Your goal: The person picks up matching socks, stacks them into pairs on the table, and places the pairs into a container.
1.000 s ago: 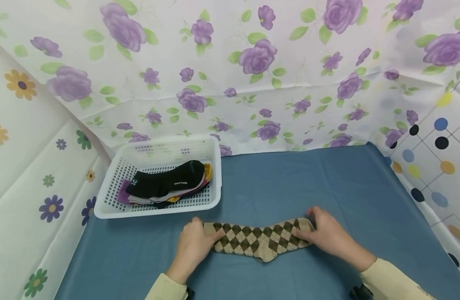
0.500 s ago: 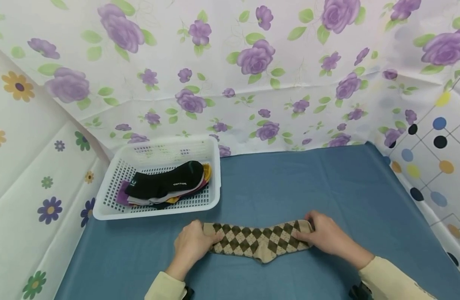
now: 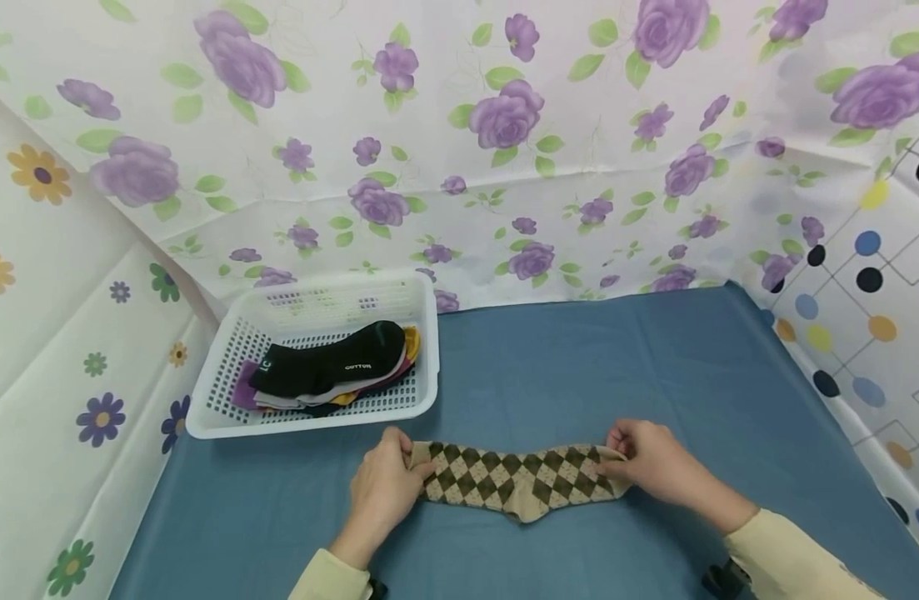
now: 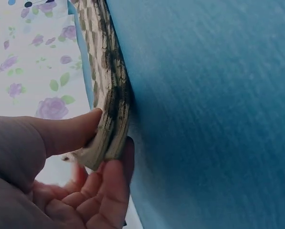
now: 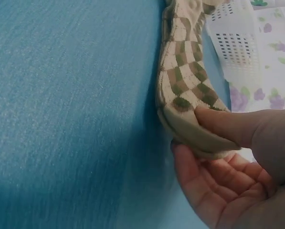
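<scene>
A pair of beige and brown argyle socks (image 3: 515,483) stretches sideways between my hands, heel toward me. My left hand (image 3: 384,483) pinches the cuff end, thumb above and fingers beneath. Two cuff layers, one on the other, show at the socks' edge (image 4: 109,124) in the left wrist view. At the toe end, my right hand (image 3: 657,462) pinches the plain beige tip between thumb and fingers. From the right wrist, the toe (image 5: 195,131) curves over the fingertips, with the thumb on the patterned side.
A white perforated basket (image 3: 317,427) stands at the back left. Several folded socks lie stacked in it, a black one (image 3: 332,362) with white lettering on top. Blue cloth (image 3: 564,367) covers the table, and flowered sheets (image 3: 459,225) hang behind and at the sides.
My right thumb has slid outward toward the toe tip, and the right fingers have closed in on it. The left hand stays at the cuff with a slight shift.
</scene>
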Motion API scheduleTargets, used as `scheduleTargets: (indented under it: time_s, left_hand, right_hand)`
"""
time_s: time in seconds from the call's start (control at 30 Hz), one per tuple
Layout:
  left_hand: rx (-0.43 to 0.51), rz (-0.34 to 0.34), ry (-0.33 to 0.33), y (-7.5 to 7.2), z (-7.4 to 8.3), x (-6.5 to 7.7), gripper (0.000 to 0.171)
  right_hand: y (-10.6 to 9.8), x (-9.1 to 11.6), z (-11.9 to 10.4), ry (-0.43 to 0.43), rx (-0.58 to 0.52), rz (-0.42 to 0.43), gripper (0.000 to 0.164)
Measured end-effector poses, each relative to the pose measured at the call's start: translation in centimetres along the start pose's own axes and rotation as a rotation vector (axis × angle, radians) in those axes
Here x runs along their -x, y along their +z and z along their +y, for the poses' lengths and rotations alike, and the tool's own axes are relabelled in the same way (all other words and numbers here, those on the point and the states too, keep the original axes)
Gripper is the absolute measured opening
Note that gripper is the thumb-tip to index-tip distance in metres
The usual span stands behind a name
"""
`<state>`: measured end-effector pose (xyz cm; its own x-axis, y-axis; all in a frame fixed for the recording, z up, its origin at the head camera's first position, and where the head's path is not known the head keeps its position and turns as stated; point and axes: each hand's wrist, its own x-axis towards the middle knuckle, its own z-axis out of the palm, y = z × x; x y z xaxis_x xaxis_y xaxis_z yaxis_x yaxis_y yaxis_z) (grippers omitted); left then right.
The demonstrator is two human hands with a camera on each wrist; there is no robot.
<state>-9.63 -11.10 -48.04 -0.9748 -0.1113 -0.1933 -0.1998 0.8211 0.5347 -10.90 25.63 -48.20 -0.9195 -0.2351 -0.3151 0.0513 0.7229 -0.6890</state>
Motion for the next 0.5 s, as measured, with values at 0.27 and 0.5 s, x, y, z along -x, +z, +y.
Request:
scheduleTargets:
  time_s: [0.27, 0.5]
  left_hand:
    - [0.063, 0.063, 0.043, -1.1, 0.5, 0.6, 0.033]
    - [0.081, 0.144, 0.106, -3.4, 0.8, 1.7, 0.041]
  right_hand:
    - [-1.0, 0.5, -0.2, -0.008, -0.171, -0.024, 0.029]
    - [-2.1, 1.0, -1.5, -0.052, -0.140, 0.023, 0.029]
